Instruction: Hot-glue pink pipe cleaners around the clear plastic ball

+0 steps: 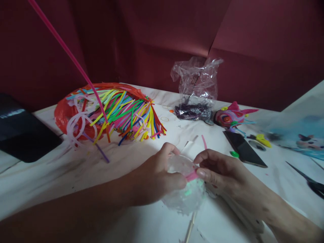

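Note:
My left hand [158,173] is wrapped round a clear, tape-covered ball [186,194] that sits on a thin wooden stick [190,227]. My right hand [219,170] pinches a short pink strip [192,176] against the top of the ball, thumb and forefinger pressed together. Both hands meet over the white table [63,179], near its front edge. A long pink strand [68,54] rises from a heap of coloured strips toward the upper left.
A red bag of many-coloured strips [113,111] lies at the left, a crumpled clear bag [196,87] at the back. A colourful woven ball [230,116], a phone [244,148], scissors [310,180] and a dark tablet [22,131] lie about.

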Demonstrator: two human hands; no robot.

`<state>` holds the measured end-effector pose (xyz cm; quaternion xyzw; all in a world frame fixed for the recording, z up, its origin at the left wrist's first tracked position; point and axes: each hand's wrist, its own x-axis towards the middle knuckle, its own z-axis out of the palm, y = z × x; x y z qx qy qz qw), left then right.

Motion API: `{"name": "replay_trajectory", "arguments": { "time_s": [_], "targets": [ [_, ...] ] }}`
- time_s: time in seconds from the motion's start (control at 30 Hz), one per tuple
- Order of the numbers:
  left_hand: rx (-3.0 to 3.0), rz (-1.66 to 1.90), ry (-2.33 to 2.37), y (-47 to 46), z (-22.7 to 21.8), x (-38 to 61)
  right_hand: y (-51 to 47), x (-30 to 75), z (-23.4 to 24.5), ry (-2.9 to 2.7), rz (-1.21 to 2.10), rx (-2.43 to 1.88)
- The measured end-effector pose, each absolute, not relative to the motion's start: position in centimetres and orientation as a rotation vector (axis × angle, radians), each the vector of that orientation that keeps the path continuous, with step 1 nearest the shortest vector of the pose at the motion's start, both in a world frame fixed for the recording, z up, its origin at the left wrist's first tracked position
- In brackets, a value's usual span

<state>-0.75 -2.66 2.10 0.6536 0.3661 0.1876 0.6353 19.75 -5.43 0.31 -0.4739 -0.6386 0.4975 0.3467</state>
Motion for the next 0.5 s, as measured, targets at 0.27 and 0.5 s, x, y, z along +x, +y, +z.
{"name": "replay_trajectory", "arguments": {
  "time_s": [0.27, 0.5],
  "targets": [
    [1.462, 0.318, 0.645, -0.5, 2.2, -2.0, -5.3, 19.8, 0.2, -1.671, 1.327, -1.251],
    [1.549, 0.228, 0.684, -0.4, 2.6, -2.6, -5.2, 20.3, 0.2, -1.721, 1.351, -1.270]
  ]
}}
